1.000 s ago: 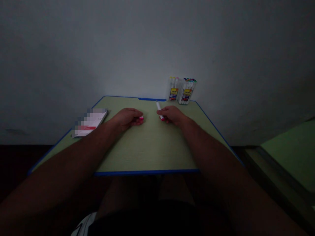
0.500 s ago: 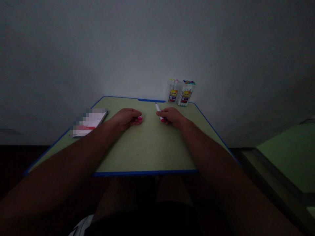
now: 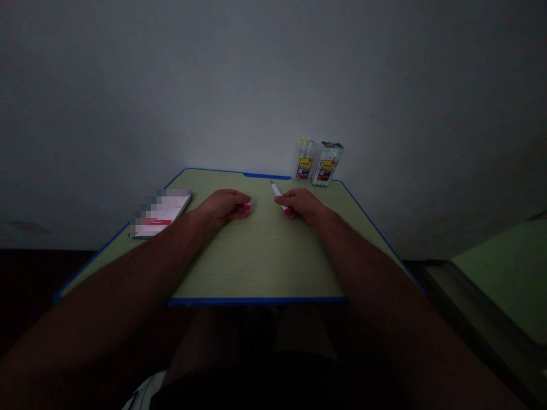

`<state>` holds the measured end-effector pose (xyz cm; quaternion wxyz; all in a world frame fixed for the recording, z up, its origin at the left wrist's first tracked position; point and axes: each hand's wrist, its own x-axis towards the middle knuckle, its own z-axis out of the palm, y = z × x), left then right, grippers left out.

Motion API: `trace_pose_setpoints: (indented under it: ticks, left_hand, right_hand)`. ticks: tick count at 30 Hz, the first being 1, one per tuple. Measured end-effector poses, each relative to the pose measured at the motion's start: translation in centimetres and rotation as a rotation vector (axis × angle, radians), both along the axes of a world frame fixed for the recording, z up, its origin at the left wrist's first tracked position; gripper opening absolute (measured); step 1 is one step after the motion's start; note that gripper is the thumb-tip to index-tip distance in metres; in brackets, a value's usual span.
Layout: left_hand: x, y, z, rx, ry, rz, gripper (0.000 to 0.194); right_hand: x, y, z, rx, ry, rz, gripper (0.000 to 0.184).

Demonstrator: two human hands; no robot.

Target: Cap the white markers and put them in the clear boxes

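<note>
My right hand (image 3: 302, 205) is closed around a white marker (image 3: 278, 193) with a pink end. The marker's bare dark tip points away from me, toward the wall. Between the fingers of my left hand (image 3: 227, 206) is a small pink and white marker cap (image 3: 247, 205), mostly covered by the fingertips. Both hands are over the middle of the pale green table (image 3: 256, 262), with a gap between them; the cap and the marker are apart.
At the table's back right stand two clear cases of markers, one with few markers (image 3: 304, 159) and a fuller one (image 3: 327, 164). A flat white and red book or box (image 3: 164, 213), partly blurred, lies at the left. Behind the table rises a grey wall (image 3: 256, 85).
The whole view has shifted slightly, so everything sits a little further right. Both hands keep their hold on the cap and the marker, with almost no movement over the table.
</note>
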<state>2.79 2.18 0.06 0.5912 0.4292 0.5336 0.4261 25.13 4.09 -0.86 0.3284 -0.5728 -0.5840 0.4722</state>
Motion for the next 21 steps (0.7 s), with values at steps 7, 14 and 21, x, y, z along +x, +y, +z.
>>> trace_pose_setpoints:
  ticks: [7, 14, 21]
  left_hand:
    - [0.0, 0.0, 0.1, 0.002, 0.005, -0.002, 0.012]
    - [-0.4, 0.5, -0.4, 0.027, 0.001, 0.013, 0.012]
    - [-0.8, 1.0, -0.6, 0.049, 0.059, 0.049, 0.011]
  right_hand:
    - [0.2, 0.4, -0.4, 0.002, 0.001, 0.011, 0.026]
    - [0.5, 0.6, -0.4, 0.040, -0.034, -0.005, 0.019]
    - [1.0, 0.8, -0.3, 0.092, -0.004, -0.062, 0.023]
